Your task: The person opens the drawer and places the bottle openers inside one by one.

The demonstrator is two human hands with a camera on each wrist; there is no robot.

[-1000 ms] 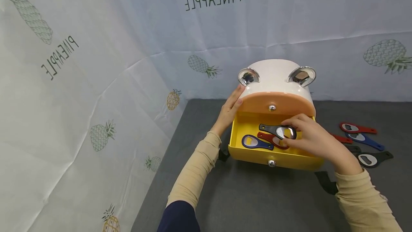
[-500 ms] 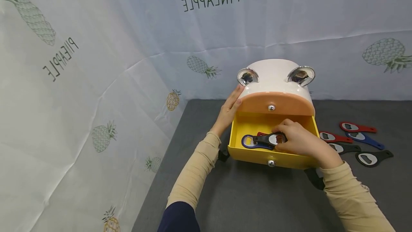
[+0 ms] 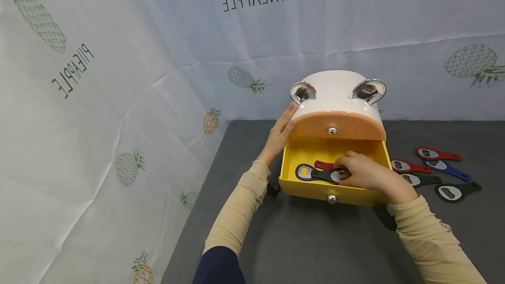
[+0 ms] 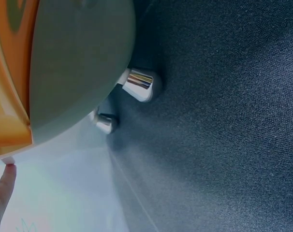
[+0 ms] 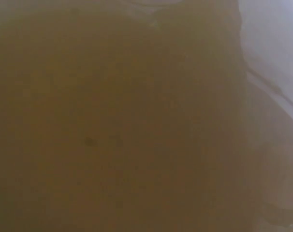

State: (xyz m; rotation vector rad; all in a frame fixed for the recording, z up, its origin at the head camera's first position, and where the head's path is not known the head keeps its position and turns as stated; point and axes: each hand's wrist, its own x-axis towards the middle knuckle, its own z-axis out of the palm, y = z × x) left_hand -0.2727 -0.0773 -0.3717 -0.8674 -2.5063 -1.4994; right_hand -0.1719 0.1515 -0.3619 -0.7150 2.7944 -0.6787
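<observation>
Cabinet: glossy white rounded body (image 3: 334, 91) with two mirrored ear shapes and an orange front panel (image 3: 315, 125), standing just before the pale pineapple-print cloth backdrop (image 3: 331, 25).
Edges: dark grey fabric-covered tabletop (image 3: 307, 249) stretches in front of the cabinet and on to its right; its slanting left edge lies well left of the cabinet.
Drawer: yellow open-topped box (image 3: 304, 189) with a silvery round knob (image 3: 332, 199), drawn out from the cabinet's front, below the panel.
Drawer contents: blue bottle opener with metal plate (image 3: 301, 169), left; red bottle opener (image 3: 323, 165), partly covered; black bottle opener (image 3: 324, 175), overlapping the blue one's handle.
Right of cabinet: five more openers on the tabletop, two red, one blue, two black (image 3: 459, 191).
Right hand (image 3: 364, 172): inside the drawer, fingers and thumb pinching the black opener's round head.
Left hand (image 3: 279, 137): grasping nothing, extended fingers resting against the cabinet's left side.
Change: black opener lower in the drawer than half a second ago, more of the red handle exposed; left hand unmoved.
Right-wrist view: brown blur, details unreadable.
</observation>
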